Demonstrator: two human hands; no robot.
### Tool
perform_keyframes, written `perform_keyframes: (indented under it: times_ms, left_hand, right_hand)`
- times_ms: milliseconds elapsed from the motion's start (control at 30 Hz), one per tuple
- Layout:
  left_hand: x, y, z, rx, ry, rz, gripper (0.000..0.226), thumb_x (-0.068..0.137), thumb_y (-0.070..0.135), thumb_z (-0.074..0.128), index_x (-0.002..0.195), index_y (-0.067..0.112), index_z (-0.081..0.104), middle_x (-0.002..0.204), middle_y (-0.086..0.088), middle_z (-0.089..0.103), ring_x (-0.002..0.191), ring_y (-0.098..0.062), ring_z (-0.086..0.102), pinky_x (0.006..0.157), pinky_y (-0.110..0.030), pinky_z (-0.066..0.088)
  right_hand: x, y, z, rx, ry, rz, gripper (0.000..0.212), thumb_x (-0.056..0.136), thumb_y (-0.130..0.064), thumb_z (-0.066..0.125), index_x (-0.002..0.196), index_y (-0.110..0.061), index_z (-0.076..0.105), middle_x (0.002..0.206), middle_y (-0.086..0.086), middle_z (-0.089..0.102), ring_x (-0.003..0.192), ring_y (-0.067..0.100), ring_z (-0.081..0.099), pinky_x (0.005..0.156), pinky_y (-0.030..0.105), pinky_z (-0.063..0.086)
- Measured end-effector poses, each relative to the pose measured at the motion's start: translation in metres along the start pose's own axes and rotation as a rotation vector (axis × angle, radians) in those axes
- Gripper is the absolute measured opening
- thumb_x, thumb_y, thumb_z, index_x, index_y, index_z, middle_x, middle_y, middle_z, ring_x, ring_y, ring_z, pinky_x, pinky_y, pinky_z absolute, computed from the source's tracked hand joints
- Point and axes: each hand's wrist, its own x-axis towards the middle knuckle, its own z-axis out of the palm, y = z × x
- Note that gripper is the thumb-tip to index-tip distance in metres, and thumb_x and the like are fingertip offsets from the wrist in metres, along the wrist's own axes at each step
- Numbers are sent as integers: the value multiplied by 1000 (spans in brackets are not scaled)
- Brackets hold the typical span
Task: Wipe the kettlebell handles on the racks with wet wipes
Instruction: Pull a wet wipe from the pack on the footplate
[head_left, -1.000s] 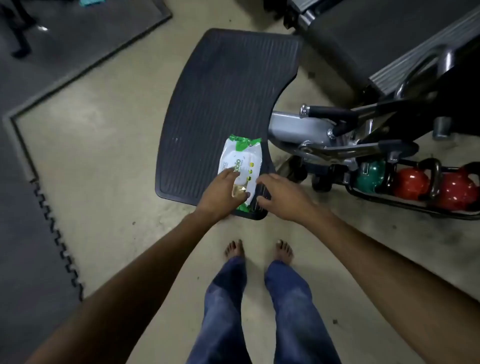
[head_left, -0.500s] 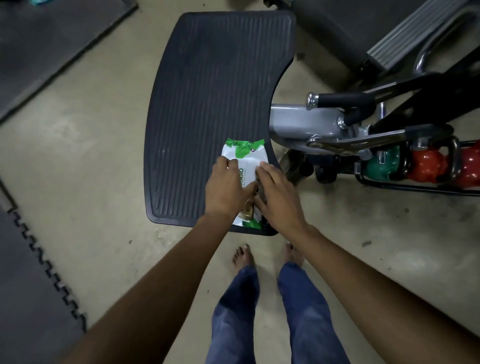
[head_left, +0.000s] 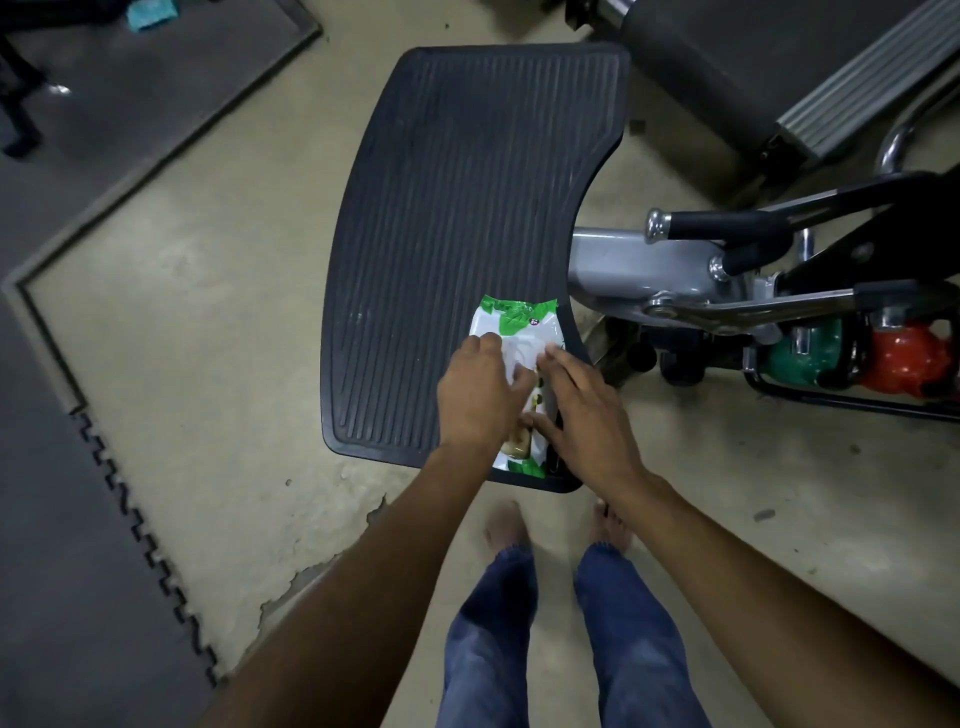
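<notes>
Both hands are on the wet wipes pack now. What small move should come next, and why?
Probably peel the flap and pull out one wipe: the left hand and right hand both touch the wet wipes pack, no wipe is out yet, and the kettlebells wait on the rack.

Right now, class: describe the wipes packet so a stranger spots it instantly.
Find the ribbed black rubber platform on the floor. At its near right corner, under the left hand and right hand, lies a white-and-green plastic packet, the only pale thing there.
</notes>
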Motion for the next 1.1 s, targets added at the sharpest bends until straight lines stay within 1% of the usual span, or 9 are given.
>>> perform_keyframes:
  times_ms: [133, 200, 300, 400, 500, 667, 767, 933, 1100]
  left_hand:
    - [7, -26, -8, -204, 23, -44, 35, 97, 16, 55, 132, 15, 56, 112, -8, 70, 92, -26, 68, 80, -45, 58]
    - [6, -34, -7, -209, 9, 37, 52, 97, 9, 55, 147, 23, 43, 133, -7, 62, 109, -24, 66, 85, -47, 61]
    - [-1, -45, 3, 40, 78, 216, 71, 94, 9, 70, 156, 25, 39, 168, -7, 26, 147, -29, 40, 98, -44, 54]
    - [-8, -54, 13, 134, 113, 249, 48, 95, 28, 74, 141, 25, 61, 172, -10, 14, 154, -33, 28, 114, -48, 41]
    - [-13, -58, 19, 155, 74, 197, 48, 94, 48, 69, 139, 30, 63, 173, -9, 9, 157, -32, 22, 119, -48, 33]
    - [-14, -55, 15, 155, 64, 174, 52, 93, 44, 73, 141, 30, 60, 172, -11, 14, 155, -35, 24, 120, -50, 31]
    - [-14, -53, 13, 161, 40, 164, 56, 90, 39, 77, 142, 28, 59, 171, -12, 15, 155, -36, 24, 120, -52, 30]
    - [-15, -52, 14, 152, 14, 131, 55, 93, 44, 73, 144, 29, 58, 171, -10, 16, 156, -34, 23, 123, -50, 25]
    - [-15, -54, 16, 131, 30, 118, 52, 94, 44, 72, 142, 30, 60, 170, -10, 23, 155, -34, 26, 122, -52, 27]
  right_hand:
    - [2, -3, -3, -19, -8, 13, 74, 86, -35, 81, 149, -11, 50, 159, 7, 44, 140, 31, 46, 112, 46, 42]
    - [5, -10, -7, -74, 3, 6, 70, 83, -35, 81, 142, -12, 53, 154, 8, 47, 140, 31, 45, 113, 47, 42]
    - [13, -23, -12, -155, 111, -92, 54, 84, -30, 74, 134, -15, 58, 137, 7, 57, 132, 30, 49, 106, 48, 45]
    - [29, -31, -9, -249, 173, -198, 29, 84, -26, 72, 112, -18, 70, 108, 4, 63, 106, 29, 57, 86, 44, 48]
    - [42, -33, -2, -392, 114, -254, 18, 80, -27, 79, 94, -17, 72, 92, 5, 64, 93, 30, 59, 76, 41, 46]
    - [51, -37, -4, -460, 41, -337, 19, 86, -21, 62, 101, -15, 73, 95, 4, 66, 98, 30, 60, 80, 43, 46]
    - [56, -43, -6, -492, -34, -346, 19, 91, -19, 63, 108, -17, 73, 101, 2, 66, 103, 27, 59, 86, 41, 45]
    - [54, -41, -1, -574, -22, -382, 13, 86, -23, 74, 98, -18, 74, 90, 0, 65, 93, 23, 60, 78, 37, 45]
    - [58, -41, 1, -516, -61, -358, 12, 87, -19, 70, 98, -15, 73, 92, 2, 64, 97, 26, 58, 81, 39, 45]
